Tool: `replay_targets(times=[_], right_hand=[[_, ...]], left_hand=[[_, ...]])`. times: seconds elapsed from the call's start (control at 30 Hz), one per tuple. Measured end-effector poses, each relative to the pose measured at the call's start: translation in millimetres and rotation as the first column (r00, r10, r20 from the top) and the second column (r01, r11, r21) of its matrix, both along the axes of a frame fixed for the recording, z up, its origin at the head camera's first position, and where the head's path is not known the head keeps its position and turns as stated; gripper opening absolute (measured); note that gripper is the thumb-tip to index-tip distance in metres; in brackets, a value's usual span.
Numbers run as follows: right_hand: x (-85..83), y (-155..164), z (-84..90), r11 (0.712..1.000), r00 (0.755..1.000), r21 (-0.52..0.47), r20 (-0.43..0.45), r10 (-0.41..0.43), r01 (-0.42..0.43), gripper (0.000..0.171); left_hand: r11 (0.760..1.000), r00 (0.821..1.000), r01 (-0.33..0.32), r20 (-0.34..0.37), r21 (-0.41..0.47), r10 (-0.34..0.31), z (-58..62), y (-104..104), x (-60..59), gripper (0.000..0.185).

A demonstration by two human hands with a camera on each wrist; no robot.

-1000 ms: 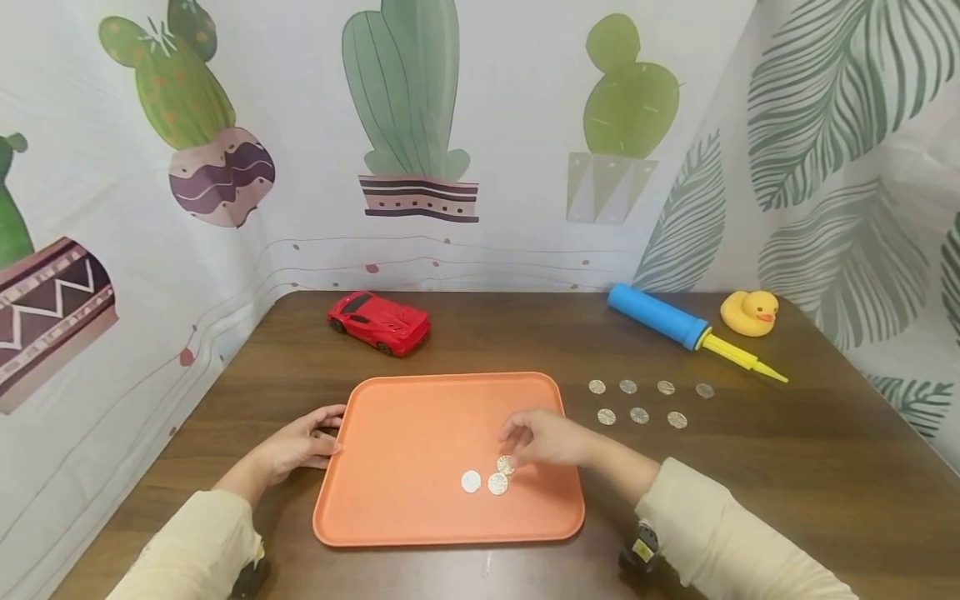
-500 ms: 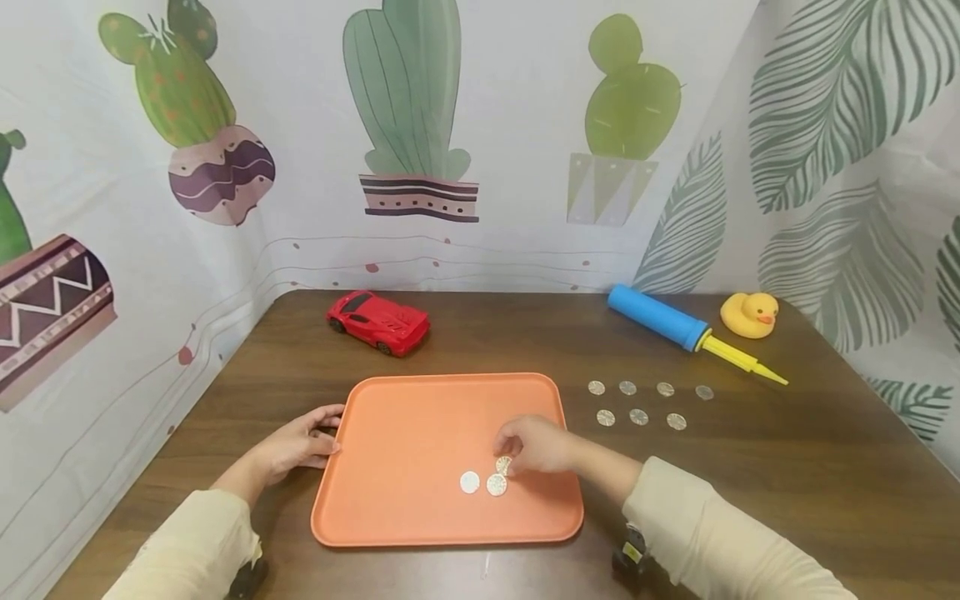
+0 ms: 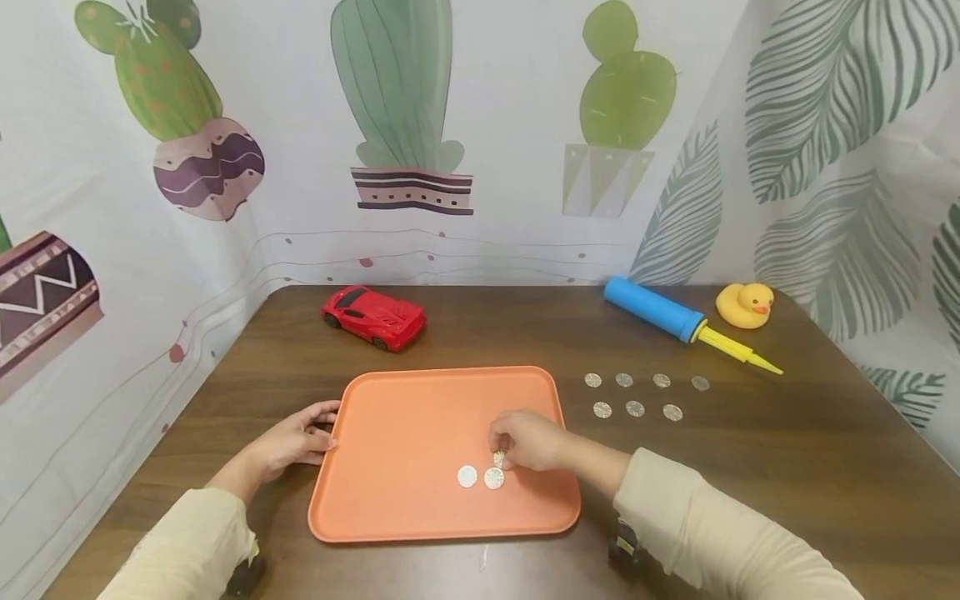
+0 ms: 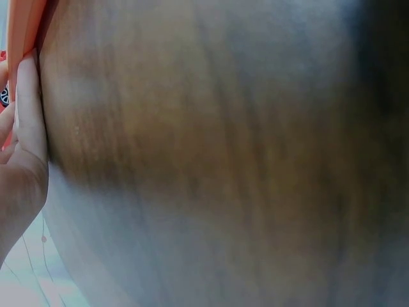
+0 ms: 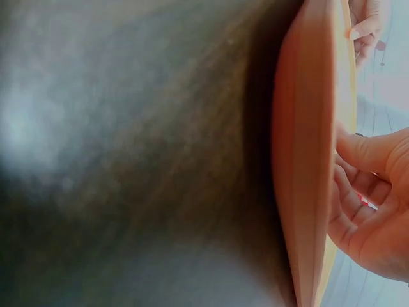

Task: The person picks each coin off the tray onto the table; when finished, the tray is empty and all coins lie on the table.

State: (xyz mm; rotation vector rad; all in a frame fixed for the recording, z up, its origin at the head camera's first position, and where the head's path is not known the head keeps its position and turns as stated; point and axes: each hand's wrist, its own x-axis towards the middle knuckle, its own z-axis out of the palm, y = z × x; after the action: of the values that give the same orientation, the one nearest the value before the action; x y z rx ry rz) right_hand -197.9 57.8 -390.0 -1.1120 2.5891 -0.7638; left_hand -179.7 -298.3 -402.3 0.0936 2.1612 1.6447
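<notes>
An orange tray (image 3: 405, 450) lies on the wooden table. At its left edge is my left hand (image 3: 296, 437), with the thumb and fingertips against the outside of the rim; in the left wrist view the thumb (image 4: 29, 109) lies straight along that rim. Over the tray's right half, my right hand (image 3: 528, 440) has its fingers curled down and pinches a coin (image 3: 498, 459), partly hidden by the fingertips. Just below is a second coin (image 3: 493, 478), with a third coin (image 3: 467, 476) to its left. The tray's wall hides the right fingertips in the right wrist view.
Several coins (image 3: 635, 409) lie in two rows on the table right of the tray. Along the back are a red toy car (image 3: 375, 317), a blue and yellow hand pump (image 3: 660, 312) and a yellow rubber duck (image 3: 745, 305). A cactus-print cloth (image 3: 517, 125) hangs behind.
My right hand has shifted a little left, covering more of the coin at its fingertips. The left hand stays at the tray's rim. The head view has tilted slightly down.
</notes>
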Motion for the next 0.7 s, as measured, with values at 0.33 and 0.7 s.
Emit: replay_targets(times=[0.33,0.7], right_hand=[[-6.0,1.3,-1.1,0.999,0.997,-0.026,0.076,-0.019,0.022,0.024],[-6.5,15.2,7.9,0.986,0.976,-0.152,0.212,-0.041,0.074,0.017]], left_hand=[[1.0,1.0,-0.004,0.002,-0.003,0.004,-0.8,0.0,-1.0,0.068],[1.0,1.0,-0.007,0.006,-0.009,0.008,0.0,1.1,-1.3,0.068]])
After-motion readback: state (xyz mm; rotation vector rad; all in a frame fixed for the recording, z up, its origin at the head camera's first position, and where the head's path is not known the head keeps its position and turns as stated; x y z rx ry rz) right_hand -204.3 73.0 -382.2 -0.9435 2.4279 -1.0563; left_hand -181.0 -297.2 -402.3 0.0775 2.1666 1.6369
